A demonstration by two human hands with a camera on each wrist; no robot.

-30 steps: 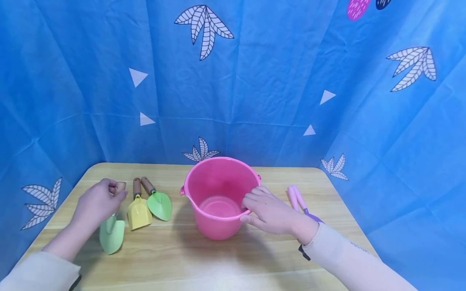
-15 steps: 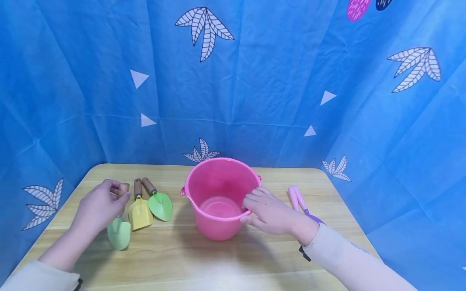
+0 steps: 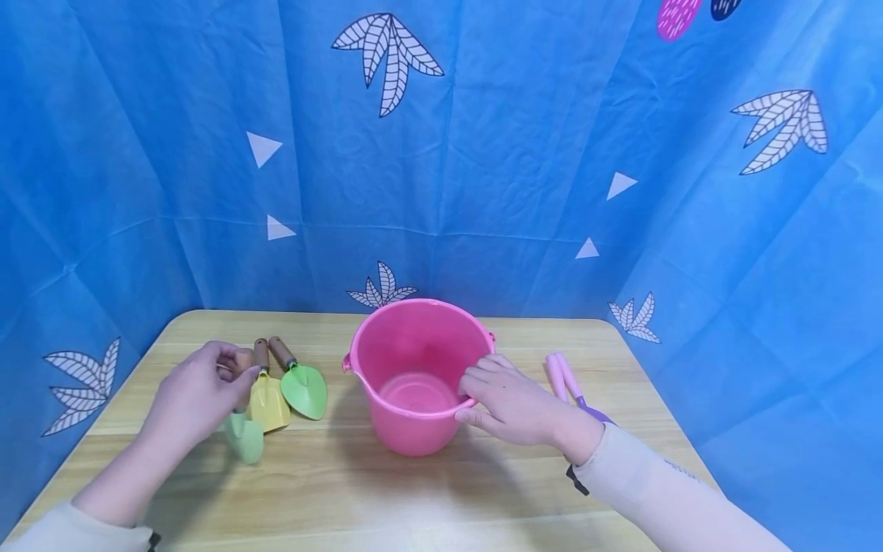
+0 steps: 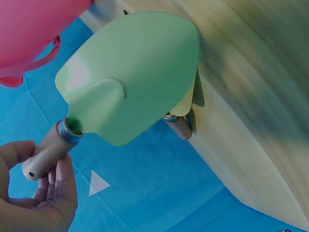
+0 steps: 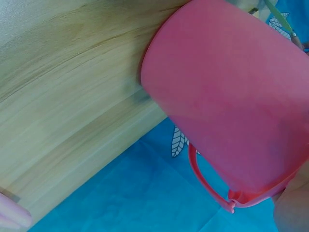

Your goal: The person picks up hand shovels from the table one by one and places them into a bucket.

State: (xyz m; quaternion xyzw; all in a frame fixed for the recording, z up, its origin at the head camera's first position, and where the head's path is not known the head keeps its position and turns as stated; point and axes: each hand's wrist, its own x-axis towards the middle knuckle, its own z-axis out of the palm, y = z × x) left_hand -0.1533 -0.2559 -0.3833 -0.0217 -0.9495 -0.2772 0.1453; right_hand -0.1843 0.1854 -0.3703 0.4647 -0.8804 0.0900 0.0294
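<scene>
Centrally, one bucket (image 3: 415, 432), smooth, pink, round-mouthed, on a wood-grained counter (image 3: 386, 506); right hand (image 3: 503, 402) gripping its rim (image 3: 417, 415). Left hand (image 3: 196, 395) pinching the brown handle (image 4: 48, 152) of one pale-green trowel (image 4: 140, 72), metal-collared, broad-bladed, raised near one square-ended yellow shovel (image 3: 269, 405) and one leaf-shaped green trowel (image 3: 305, 391). Towards the right: two slim pink handles (image 3: 569, 376), purple below, partly hidden.

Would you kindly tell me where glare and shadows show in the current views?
Head: a bright patch on the table near the bottom edge, soft shadows around the bucket; left wrist: a pale highlight on the held trowel's blade; right wrist: a small shadow beside the bucket's base.
</scene>
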